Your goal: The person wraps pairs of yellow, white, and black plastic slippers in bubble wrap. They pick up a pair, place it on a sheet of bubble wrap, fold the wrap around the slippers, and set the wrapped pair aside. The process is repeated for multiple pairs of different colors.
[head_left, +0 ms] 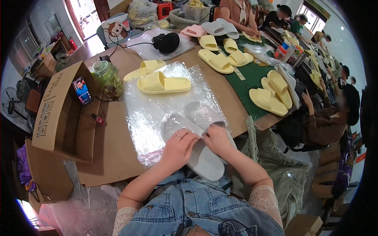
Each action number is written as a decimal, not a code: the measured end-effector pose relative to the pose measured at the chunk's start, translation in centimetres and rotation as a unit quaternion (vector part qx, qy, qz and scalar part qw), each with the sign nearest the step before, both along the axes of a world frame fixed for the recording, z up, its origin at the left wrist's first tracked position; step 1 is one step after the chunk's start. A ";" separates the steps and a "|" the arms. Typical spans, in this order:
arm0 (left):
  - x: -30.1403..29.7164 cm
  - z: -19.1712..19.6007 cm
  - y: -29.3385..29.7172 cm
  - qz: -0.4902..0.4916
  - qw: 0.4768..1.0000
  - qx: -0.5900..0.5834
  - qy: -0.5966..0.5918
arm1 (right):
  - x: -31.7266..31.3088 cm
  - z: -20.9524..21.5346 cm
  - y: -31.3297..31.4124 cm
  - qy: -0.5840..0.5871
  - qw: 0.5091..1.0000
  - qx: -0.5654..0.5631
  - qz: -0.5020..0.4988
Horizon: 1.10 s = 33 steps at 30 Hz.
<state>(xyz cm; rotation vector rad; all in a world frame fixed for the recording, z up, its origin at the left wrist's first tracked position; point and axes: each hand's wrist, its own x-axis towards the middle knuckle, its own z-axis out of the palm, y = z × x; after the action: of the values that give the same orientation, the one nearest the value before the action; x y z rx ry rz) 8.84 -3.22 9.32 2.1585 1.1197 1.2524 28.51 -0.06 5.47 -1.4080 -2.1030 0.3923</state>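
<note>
1. Left hand (179,146) and right hand (217,141) sit side by side at the near table edge, fingers curled and pressed down on a pair of grey slippers (204,159) at the mouth of a clear plastic bag (157,114). Whether the fingertips pinch bag film or only the slippers: can't tell.
2. Left hand wears a ring; right hand presses on the upper slipper.
3. Grey slippers: stacked, long axis diagonal. One end is inside the bag, pointing up-left and away from the person; the other end hangs off the table edge toward the person's lap, pointing down-right.
4. Bag lies flat and crinkled on the brown cardboard sheet (114,157) that covers the table; its long axis runs away from the person.
5. One yellow slipper (163,83) rests on the bag's far end, long axis left-right. Two more yellow ones (144,69) just behind it.
6. Left of bag: open brown cardboard box (59,114) on its side, black print on the flap; a phone (82,90) with a lit screen leans on it. Green jar (107,78) just beside the phone.
7. Far right: green mat (252,84) with several yellow slippers (215,61); pink and grey pairs beyond.
8. Other people sit along the right and far sides.
</note>
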 end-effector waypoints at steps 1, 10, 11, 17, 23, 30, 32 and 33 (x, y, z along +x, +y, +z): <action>0.0 0.3 -0.3 -0.008 1.000 -0.014 -0.011 | 0.0 -0.6 0.7 0.003 1.000 -0.001 -0.015; 0.3 0.0 -2.2 -0.098 0.992 -0.076 -0.039 | -4.8 -0.8 3.9 -0.019 0.998 -0.030 0.047; 0.3 0.1 -2.5 -0.119 0.988 -0.090 -0.044 | -5.5 -0.7 4.4 -0.014 0.999 -0.032 0.030; -0.3 1.0 -4.9 -0.238 0.956 -0.163 -0.045 | -6.0 -2.5 6.6 -0.013 0.998 -0.028 -0.059; -0.6 -0.7 -5.0 -0.317 0.941 -0.121 0.013 | -3.3 -1.4 8.1 -0.042 0.982 -0.001 -0.187; -2.0 -1.6 -1.6 -0.242 0.961 -0.101 0.092 | -2.8 -6.5 11.0 0.023 0.987 0.115 -0.110; -2.9 -0.9 -1.2 -0.190 0.976 -0.060 0.088 | -2.4 -6.9 8.9 0.069 0.992 0.077 -0.067; -3.3 -0.7 -1.0 -0.166 0.982 -0.041 0.085 | -2.1 -6.3 7.3 0.091 0.993 0.055 -0.048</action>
<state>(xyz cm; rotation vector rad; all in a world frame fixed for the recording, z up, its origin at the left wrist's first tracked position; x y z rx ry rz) 5.53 -4.18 8.60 2.3035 0.8101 0.8751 26.37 7.20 -0.84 -1.3503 -1.8733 0.3470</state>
